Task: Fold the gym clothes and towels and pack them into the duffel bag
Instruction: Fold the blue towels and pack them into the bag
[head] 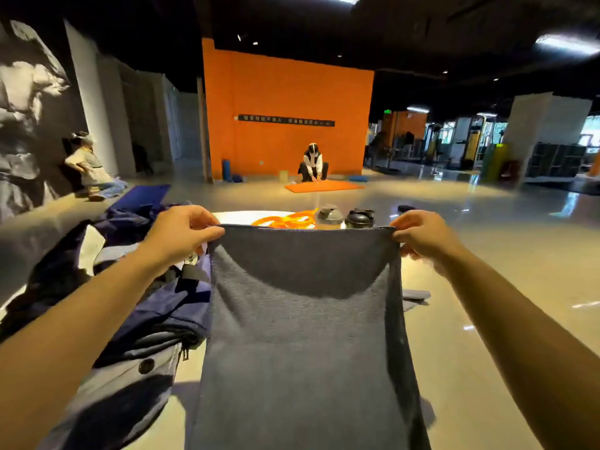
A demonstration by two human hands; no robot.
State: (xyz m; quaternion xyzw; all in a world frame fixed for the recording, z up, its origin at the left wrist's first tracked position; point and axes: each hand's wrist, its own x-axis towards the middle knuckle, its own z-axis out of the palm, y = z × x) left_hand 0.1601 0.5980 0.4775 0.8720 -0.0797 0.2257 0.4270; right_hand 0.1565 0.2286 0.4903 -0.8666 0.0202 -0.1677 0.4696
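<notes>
A dark grey towel (305, 319) hangs stretched in front of me, its top edge level and taut. My left hand (181, 232) pinches its upper left corner. My right hand (422, 235) pinches its upper right corner. The towel's lower part runs down out of the frame. To the left lies a heap of navy and grey clothes (139, 306) with a dark duffel bag (52, 271) partly under them. A small grey cloth (415, 297) peeks out behind the towel's right edge.
Behind the towel are an orange band or strap (285, 219) and two dark shaker bottles (329, 216) (358, 217). A person kneels on an orange mat (323, 186) by the orange wall; another sits at the left wall. Glossy floor spreads to the right.
</notes>
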